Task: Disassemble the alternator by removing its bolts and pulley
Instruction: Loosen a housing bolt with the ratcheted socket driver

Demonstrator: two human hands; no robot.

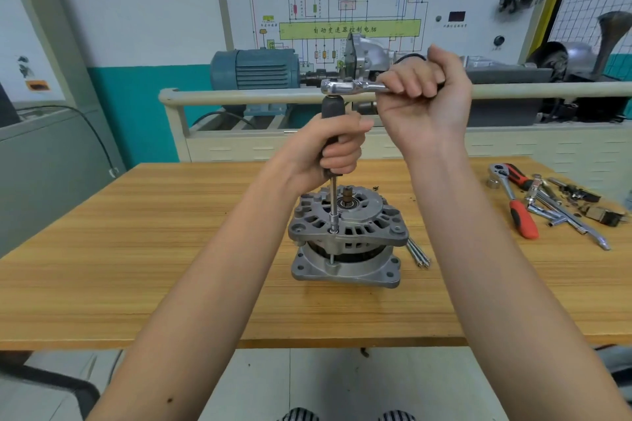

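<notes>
While the left hand (333, 147) grips the black upright driver handle (331, 120), the right hand (420, 89) clenches the chrome ratchet wrench (352, 87) above the grey cast-metal alternator (347, 236), mid wooden table (136, 249).

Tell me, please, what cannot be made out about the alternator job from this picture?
Head view:
- Bolt head: covered by the socket.
- Ratchet handle: wrapped in the right hand.
- Driver handle middle: hidden by the left hand.
- Loose bolts beside the alternator: too small to count.
</notes>
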